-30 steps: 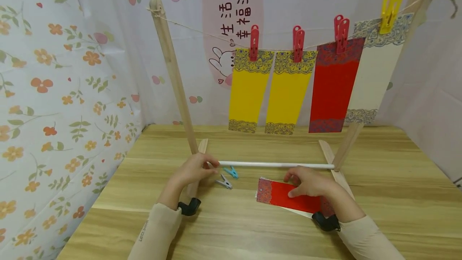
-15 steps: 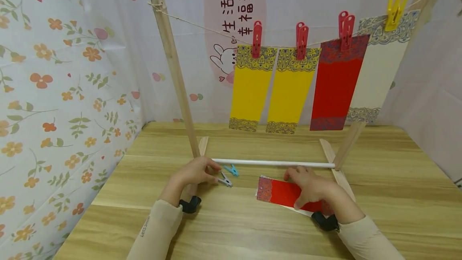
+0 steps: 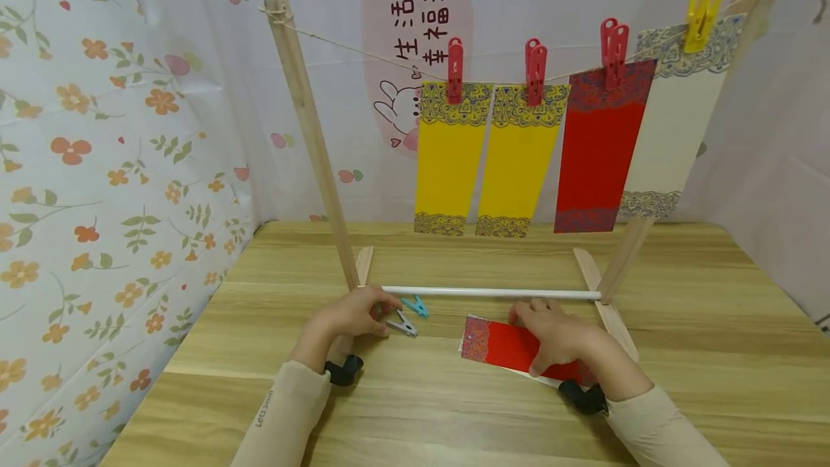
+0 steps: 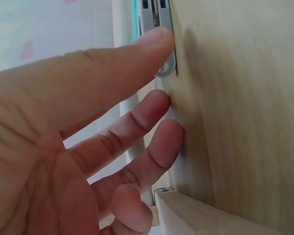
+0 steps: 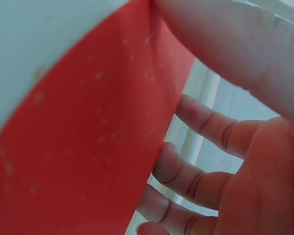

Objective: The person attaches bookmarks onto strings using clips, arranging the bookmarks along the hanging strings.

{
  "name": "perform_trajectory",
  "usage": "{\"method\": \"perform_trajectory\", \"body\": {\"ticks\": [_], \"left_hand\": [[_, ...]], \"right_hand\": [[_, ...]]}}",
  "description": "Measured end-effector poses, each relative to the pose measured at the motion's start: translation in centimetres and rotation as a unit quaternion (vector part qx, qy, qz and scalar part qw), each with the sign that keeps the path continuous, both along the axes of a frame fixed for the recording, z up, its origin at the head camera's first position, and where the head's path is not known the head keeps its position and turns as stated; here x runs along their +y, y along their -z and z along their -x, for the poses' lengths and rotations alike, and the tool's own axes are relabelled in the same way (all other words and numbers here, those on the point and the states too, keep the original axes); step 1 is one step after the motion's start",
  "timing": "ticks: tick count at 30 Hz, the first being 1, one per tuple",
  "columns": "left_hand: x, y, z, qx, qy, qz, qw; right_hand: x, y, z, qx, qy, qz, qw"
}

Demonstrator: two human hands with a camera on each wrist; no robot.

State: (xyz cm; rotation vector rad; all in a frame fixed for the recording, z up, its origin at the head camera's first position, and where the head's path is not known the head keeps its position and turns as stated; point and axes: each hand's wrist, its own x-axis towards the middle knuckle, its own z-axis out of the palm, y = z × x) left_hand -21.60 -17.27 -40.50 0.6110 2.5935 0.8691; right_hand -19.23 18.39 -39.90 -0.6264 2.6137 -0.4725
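Note:
My left hand (image 3: 357,312) is just left of a grey clothespin (image 3: 403,324) on the table. In the left wrist view, its thumb (image 4: 152,44) overlaps the clothespin's end, and the loosely bent fingers stay apart from the thumb. A light-blue clothespin (image 3: 416,306) lies just behind the grey one. With my right hand (image 3: 560,337) I hold a red paper strip (image 3: 509,337) across its width, thumb at the near edge and fingertips at the far edge. The strip has patterned ends; its right part is partly hidden by the hand. A white strip (image 3: 528,376) shows beneath it.
A wooden stand with a left post (image 3: 314,143), a right post (image 3: 622,261) and a white crossbar (image 3: 486,292) spans the table. From its string hang yellow strips (image 3: 452,168), a red strip (image 3: 599,153) and a white strip (image 3: 674,135), clipped by red clothespins (image 3: 535,72) and a yellow clothespin (image 3: 705,11).
My left hand has come down and slightly right toward the grey clothespin. My right hand's thumb has shifted from over the red strip to its near edge.

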Motion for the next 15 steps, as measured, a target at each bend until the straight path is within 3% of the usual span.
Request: {"method": "perform_trajectory", "body": {"ticks": [15], "left_hand": [[0.29,0.17,-0.01,0.044,0.019,0.013,0.9988]], "right_hand": [[0.20,0.00,0.25,-0.012,0.015,-0.006,1.000]]}}
